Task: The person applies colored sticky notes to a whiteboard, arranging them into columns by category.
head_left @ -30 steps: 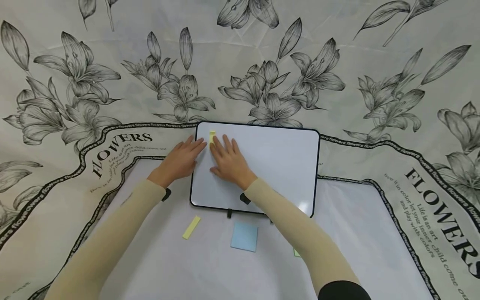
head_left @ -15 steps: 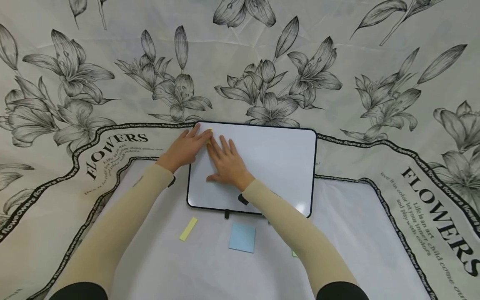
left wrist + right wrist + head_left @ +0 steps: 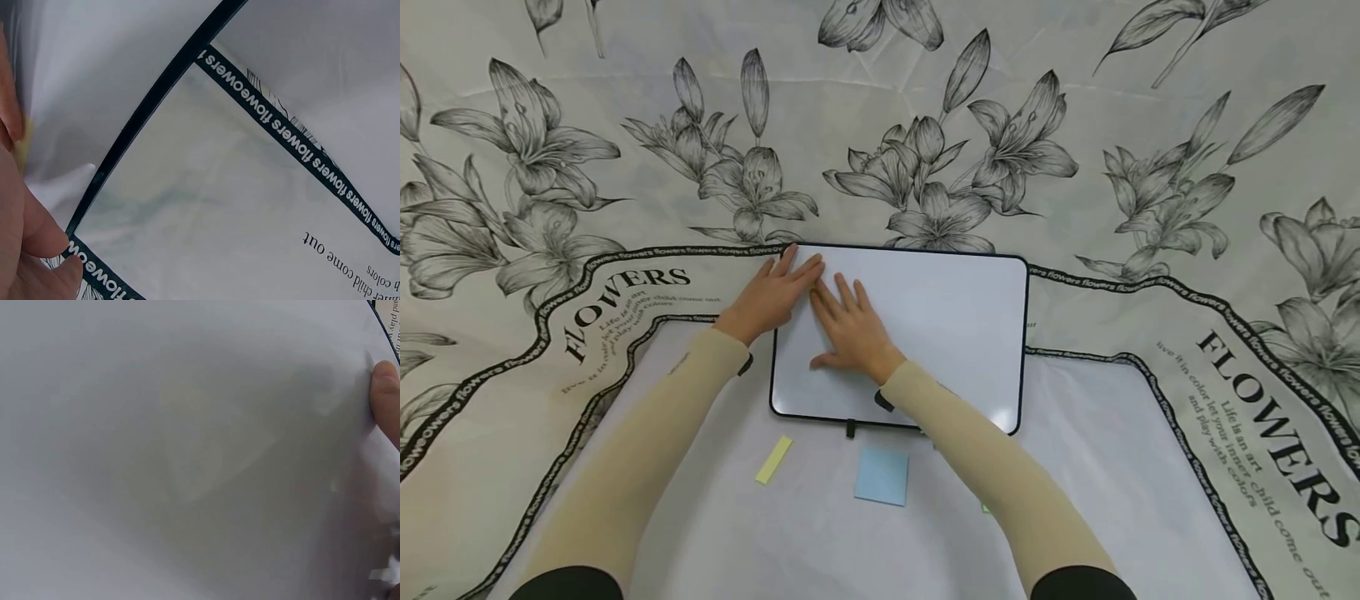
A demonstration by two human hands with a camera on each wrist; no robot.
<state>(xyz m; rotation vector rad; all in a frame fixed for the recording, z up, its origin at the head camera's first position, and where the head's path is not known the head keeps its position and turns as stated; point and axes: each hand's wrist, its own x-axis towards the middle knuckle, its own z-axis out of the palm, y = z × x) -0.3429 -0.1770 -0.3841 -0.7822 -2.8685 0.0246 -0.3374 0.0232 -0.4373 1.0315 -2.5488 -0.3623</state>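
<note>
A whiteboard (image 3: pixel 947 333) with a thin black frame lies ahead of me in the head view. My left hand (image 3: pixel 766 302) reaches over its upper left corner, fingers extended onto the surface. Close beside it, my right hand (image 3: pixel 853 333) rests on the board with fingers spread and straight, its fingertips near those of the left. In the left wrist view a bit of a yellow sticky strip (image 3: pixel 24 147) shows under the fingertips; in the head view the hands hide it. The right wrist view shows the right thumb (image 3: pixel 385 394) against the white surface.
Below the board lie another yellow strip (image 3: pixel 773 460) and a blue square sticky note (image 3: pixel 881 476). A green paper edge (image 3: pixel 986 508) peeks out beside the right sleeve. A small black tab (image 3: pixel 850 428) sticks out from the board's lower edge. The flower-printed cloth (image 3: pixel 1075 217) spreads behind.
My left hand has moved right and up from the board's left edge onto its corner, covering the yellow strip. The right hand stays on the board, shifted slightly lower.
</note>
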